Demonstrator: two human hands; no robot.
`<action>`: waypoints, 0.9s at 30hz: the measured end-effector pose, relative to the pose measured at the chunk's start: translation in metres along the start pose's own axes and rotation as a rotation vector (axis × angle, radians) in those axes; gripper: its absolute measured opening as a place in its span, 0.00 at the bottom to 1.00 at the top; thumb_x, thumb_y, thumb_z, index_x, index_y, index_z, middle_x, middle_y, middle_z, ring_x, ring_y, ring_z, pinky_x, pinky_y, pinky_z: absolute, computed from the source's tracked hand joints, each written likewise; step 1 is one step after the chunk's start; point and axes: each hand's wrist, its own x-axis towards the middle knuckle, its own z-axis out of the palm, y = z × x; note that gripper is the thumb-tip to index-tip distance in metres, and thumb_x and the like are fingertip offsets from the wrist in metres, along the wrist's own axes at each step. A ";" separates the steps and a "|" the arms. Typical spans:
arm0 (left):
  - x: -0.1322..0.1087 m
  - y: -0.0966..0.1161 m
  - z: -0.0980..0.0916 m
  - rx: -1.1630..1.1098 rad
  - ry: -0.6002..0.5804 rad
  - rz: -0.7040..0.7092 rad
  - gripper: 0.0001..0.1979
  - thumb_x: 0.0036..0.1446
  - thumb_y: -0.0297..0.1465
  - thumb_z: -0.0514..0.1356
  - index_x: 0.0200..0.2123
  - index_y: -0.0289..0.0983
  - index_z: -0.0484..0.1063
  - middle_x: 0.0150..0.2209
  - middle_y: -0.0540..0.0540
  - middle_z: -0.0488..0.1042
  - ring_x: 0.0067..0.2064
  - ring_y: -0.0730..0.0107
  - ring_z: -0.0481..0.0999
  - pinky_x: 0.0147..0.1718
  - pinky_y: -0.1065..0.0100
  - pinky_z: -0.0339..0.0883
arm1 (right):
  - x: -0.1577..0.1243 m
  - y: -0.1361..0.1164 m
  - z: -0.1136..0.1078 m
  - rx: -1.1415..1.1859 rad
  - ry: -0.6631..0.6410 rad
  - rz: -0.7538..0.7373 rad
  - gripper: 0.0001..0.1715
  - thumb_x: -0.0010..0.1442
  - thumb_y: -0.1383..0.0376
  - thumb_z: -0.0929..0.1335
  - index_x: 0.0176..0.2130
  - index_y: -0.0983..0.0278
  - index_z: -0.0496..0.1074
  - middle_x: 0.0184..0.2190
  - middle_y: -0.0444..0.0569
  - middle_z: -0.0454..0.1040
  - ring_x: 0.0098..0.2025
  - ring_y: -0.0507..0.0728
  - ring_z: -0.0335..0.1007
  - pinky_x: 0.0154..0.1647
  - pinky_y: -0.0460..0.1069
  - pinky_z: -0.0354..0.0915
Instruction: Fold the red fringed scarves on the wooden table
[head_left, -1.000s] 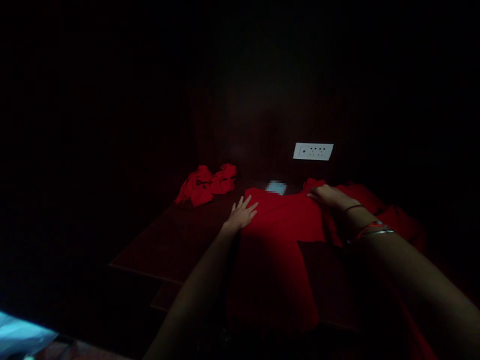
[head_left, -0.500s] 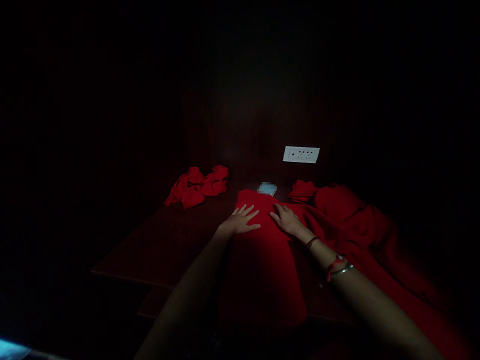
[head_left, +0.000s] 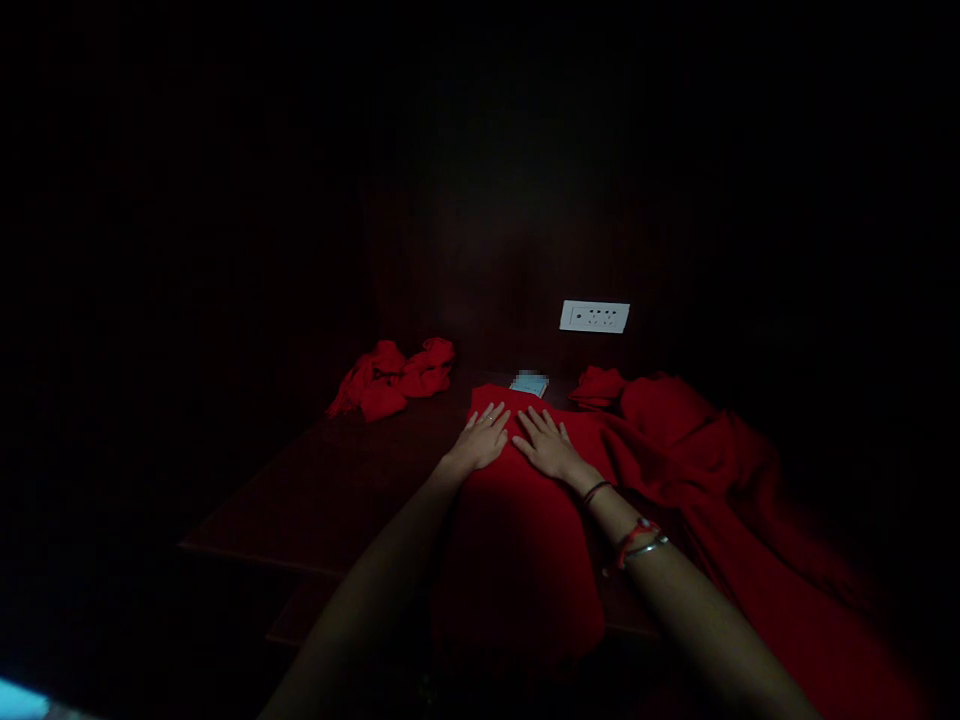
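A red cloth (head_left: 517,530) lies flat over the tabletop and hangs past its front edge. My left hand (head_left: 484,437) rests palm down near the cloth's left edge, fingers stretched out, a ring on one finger. Close beside it, my right hand (head_left: 546,443) presses flat on the same cloth with its fingers spread. Bands and a metal bangle circle my right wrist and forearm. More red fabric (head_left: 675,430) lies bunched and draped to the right, running down over the front. Its join with the flat piece is hard to make out.
A crumpled red cloth (head_left: 386,385) lies at the back left of the dark table (head_left: 300,500). Behind the flat cloth sits a small pale-blue object (head_left: 529,386), partly blurred. A white socket panel (head_left: 595,316) is on the wall. Surroundings are very dark.
My right hand has slid left across the cloth, nearer my left hand. The left hand's fingers have drawn closer together. The view has shifted slightly.
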 end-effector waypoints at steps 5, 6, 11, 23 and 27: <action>0.005 -0.002 0.011 0.004 -0.101 -0.207 0.27 0.56 0.41 0.36 0.57 0.37 0.43 0.59 0.46 0.39 0.59 0.63 0.38 0.54 0.58 0.38 | 0.000 0.003 0.017 0.048 -0.077 0.090 0.39 0.53 0.45 0.46 0.58 0.62 0.42 0.60 0.48 0.37 0.59 0.62 0.29 0.55 0.57 0.35; 0.005 -0.004 0.011 0.002 -0.095 -0.257 0.28 0.56 0.42 0.37 0.57 0.36 0.43 0.59 0.45 0.38 0.59 0.62 0.38 0.54 0.58 0.38 | -0.001 0.006 0.017 0.059 -0.078 0.120 0.40 0.53 0.44 0.47 0.58 0.63 0.42 0.60 0.49 0.37 0.59 0.62 0.29 0.56 0.56 0.36; 0.000 -0.012 0.000 0.033 -0.037 -0.607 0.28 0.55 0.42 0.37 0.56 0.33 0.47 0.58 0.39 0.44 0.58 0.54 0.42 0.53 0.52 0.37 | -0.008 0.014 0.007 0.060 -0.003 0.204 0.41 0.54 0.46 0.49 0.58 0.68 0.43 0.59 0.55 0.37 0.59 0.65 0.32 0.55 0.57 0.37; 0.004 -0.003 0.011 -0.017 -0.100 -0.294 0.27 0.56 0.41 0.36 0.57 0.37 0.43 0.59 0.46 0.39 0.59 0.61 0.39 0.53 0.56 0.40 | 0.004 0.011 0.014 0.045 -0.098 0.168 0.38 0.55 0.47 0.47 0.58 0.65 0.41 0.60 0.52 0.36 0.59 0.61 0.32 0.55 0.57 0.36; 0.000 -0.007 0.007 0.017 -0.057 -0.519 0.28 0.56 0.40 0.36 0.57 0.33 0.45 0.59 0.41 0.41 0.59 0.57 0.40 0.53 0.52 0.38 | -0.002 0.019 0.011 0.024 -0.090 0.236 0.39 0.56 0.49 0.48 0.58 0.70 0.42 0.59 0.58 0.38 0.59 0.61 0.31 0.55 0.57 0.35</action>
